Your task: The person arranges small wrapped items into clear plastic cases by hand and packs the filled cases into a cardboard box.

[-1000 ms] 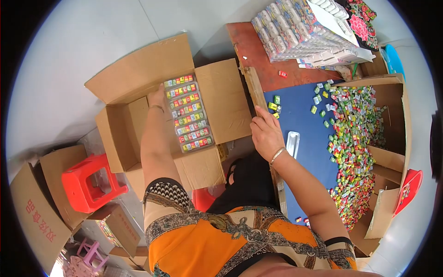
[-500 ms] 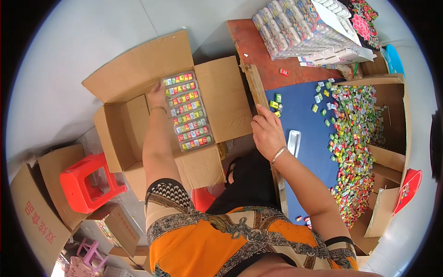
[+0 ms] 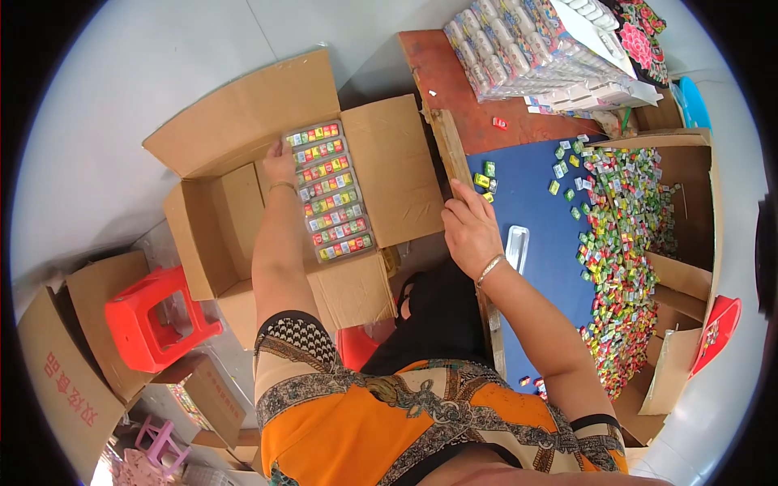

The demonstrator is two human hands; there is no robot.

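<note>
Open carton [image 3: 237, 212] with filled trays [image 3: 328, 183], beside a blue-topped table [image 3: 545, 206].
Left hand [image 3: 279, 164]: fingers at the left end of the trays' uppermost row, grip cannot be told; trays in rows, carton's right side; right hand [image 3: 472, 235]: fingers bent over the wooden edge [image 3: 445, 150], clasp cannot be told; clear tray [image 3: 517, 247], near it; small packets [image 3: 620, 267], heaped, far right.

Bright, soft light spreads evenly, with faint shadows on the wall [image 3: 203, 65] beside the box [image 3: 215, 235]. The tray [image 3: 516, 249] and wrapped packs [image 3: 502, 49] catch pale glare; the carton [image 3: 693, 198] at right is dim inside. Fisheye distortion bends the outer edges, leaving 4 black corners fringed blue. Detail in the pile [image 3: 620, 267] is too small to read.
</note>
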